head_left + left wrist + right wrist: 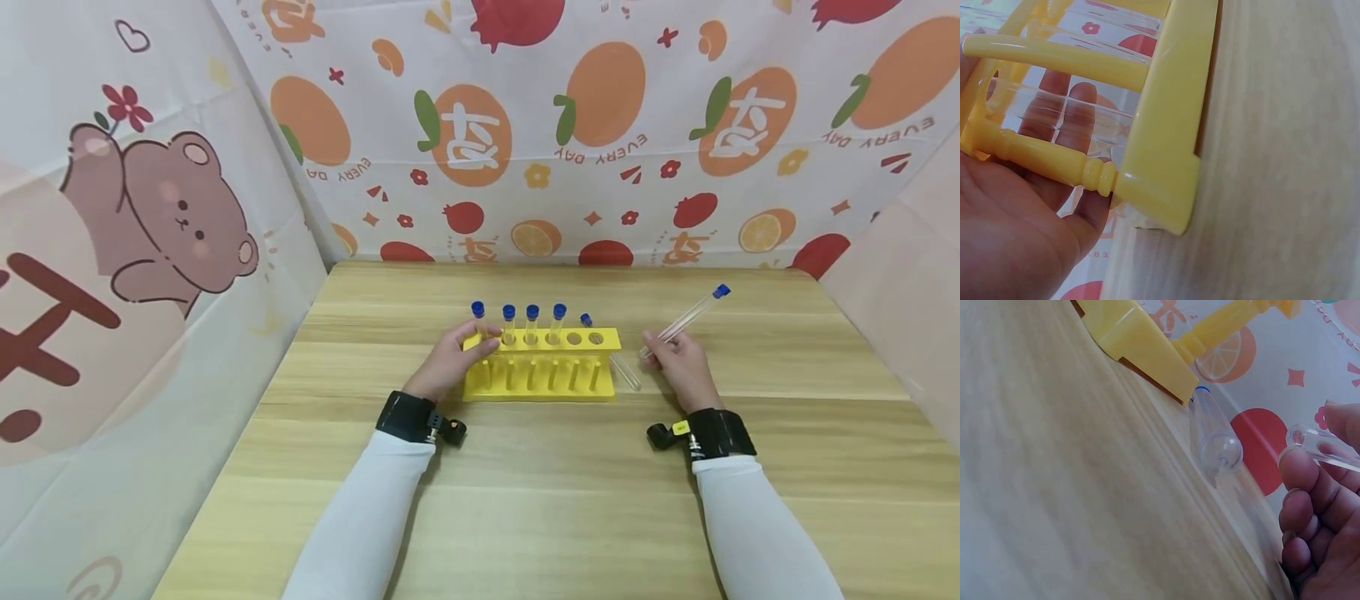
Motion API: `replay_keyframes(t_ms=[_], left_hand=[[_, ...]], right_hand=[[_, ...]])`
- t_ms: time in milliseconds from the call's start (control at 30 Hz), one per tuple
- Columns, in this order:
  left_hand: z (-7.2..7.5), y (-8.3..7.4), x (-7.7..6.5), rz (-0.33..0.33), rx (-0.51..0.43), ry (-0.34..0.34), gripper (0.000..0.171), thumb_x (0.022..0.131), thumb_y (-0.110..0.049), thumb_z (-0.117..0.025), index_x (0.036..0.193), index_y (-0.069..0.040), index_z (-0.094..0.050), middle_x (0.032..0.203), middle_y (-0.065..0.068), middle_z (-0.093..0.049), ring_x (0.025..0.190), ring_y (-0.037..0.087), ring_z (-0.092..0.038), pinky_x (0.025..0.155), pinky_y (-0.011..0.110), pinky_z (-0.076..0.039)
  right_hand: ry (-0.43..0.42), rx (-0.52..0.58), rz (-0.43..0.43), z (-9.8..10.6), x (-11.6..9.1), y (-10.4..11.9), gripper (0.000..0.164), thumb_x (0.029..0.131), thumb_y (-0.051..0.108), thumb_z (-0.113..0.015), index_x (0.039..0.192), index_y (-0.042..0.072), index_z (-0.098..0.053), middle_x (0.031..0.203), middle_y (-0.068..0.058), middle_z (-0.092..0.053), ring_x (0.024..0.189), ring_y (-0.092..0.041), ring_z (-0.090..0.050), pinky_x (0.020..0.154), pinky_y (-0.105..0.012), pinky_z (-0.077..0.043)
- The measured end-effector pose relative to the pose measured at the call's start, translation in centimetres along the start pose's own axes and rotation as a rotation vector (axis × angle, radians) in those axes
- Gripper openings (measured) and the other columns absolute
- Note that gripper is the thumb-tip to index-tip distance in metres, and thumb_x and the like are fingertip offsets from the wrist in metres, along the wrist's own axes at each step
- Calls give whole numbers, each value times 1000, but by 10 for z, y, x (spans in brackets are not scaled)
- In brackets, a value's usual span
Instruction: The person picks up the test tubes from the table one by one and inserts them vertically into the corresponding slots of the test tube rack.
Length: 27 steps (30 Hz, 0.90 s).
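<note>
A yellow test tube rack (540, 394) stands upright on the table. My left hand (448, 363) grips its left end, thumb in front and fingers behind, as the left wrist view shows through the frame (1169, 119). Several clear test tubes with blue caps (532, 312) stand in the left holes; the two rightmost holes hold none. To the right of the rack, my right hand (684, 371) pinches another clear test tube (688, 317) near its rounded end, tilted with the blue cap up and to the right. A further test tube (626, 372) lies behind the rack's right end.
The wooden table (555, 500) stretches in front of the rack and to both sides. A fruit-print cloth (540, 192) hangs along its back edge. At the left hangs a cloth with a bear print (172, 217).
</note>
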<state>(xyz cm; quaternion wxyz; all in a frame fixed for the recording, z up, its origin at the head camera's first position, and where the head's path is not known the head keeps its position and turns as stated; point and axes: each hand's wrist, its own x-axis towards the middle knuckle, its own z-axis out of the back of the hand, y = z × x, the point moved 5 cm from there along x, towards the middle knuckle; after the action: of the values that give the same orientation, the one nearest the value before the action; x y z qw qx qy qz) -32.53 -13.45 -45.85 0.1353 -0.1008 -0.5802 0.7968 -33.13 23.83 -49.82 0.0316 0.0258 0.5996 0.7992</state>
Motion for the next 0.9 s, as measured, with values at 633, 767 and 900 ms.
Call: replay_keyframes(t_ms=[633, 767, 900], left_hand=[[-1, 3, -2, -4, 1, -22, 34, 95, -45, -62, 119, -21, -63, 146, 7, -50, 144, 27, -31, 116, 57, -22], [-2, 6, -5, 8, -3, -22, 34, 95, -45, -61, 120, -21, -62, 149, 9, -46, 146, 27, -28, 117, 59, -17], [-1, 2, -2, -6, 4, -18, 36, 95, -47, -61, 121, -22, -62, 149, 9, -47, 145, 28, -30, 116, 59, -20]], right_hand=[[-7, 7, 28, -1, 1, -2, 50, 94, 48, -62, 111, 1, -61, 78, 5, -68, 70, -8, -61, 65, -20, -52], [1, -11, 13, -2, 1, -4, 46, 94, 46, -62, 111, 4, -61, 83, -1, -71, 72, -9, -62, 67, -21, -53], [-5, -21, 17, -1, 2, -4, 46, 94, 47, -62, 111, 5, -60, 85, -4, -72, 73, -9, -62, 68, -21, -53]])
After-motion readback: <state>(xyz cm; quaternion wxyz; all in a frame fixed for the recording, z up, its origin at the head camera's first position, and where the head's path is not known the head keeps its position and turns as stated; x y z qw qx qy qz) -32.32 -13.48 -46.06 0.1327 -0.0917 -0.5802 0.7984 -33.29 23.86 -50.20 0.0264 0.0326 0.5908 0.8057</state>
